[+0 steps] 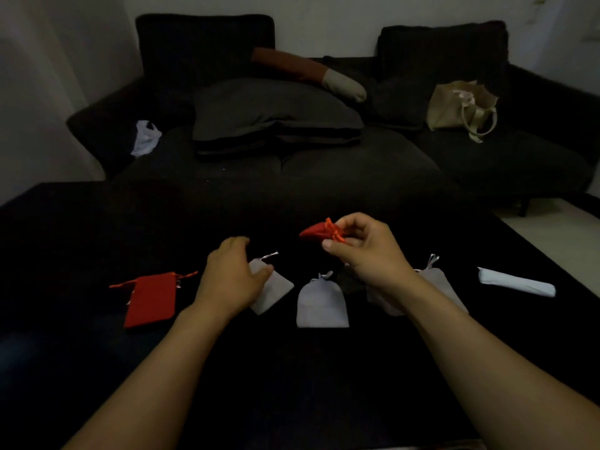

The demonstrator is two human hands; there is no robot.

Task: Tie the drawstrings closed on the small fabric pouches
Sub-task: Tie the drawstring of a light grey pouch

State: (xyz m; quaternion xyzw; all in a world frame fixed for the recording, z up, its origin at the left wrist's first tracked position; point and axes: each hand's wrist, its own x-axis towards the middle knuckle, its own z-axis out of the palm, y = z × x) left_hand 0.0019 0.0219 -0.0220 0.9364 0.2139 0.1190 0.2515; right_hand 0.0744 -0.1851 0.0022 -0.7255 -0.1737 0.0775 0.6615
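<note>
Up in the air goes a small red pouch [314, 231], pinched at its gathered neck by the right hand [363, 251], thumb and curled fingers [352, 229] closed around the bunched red drawstring [334, 233]. It hangs above the dark desk [81, 222], clear of the surface. The left hand [232, 274] is lower, its fingers loosely curved, the thumb resting on a grey pouch [271, 292] that lies flat with its silver cord [271, 255] trailing out past the hand. Just beside it, a second grey pouch [322, 305] lies flat on the desk. A third grey pouch [435, 280] sits partly hidden under the right wrist. Off to the left, another red pouch [151, 298] lies flat, strings spread. Far right, a white rolled packet [516, 282]. Behind, a dark sofa [341, 157] with cushions and a beige tote bag [461, 107].
</note>
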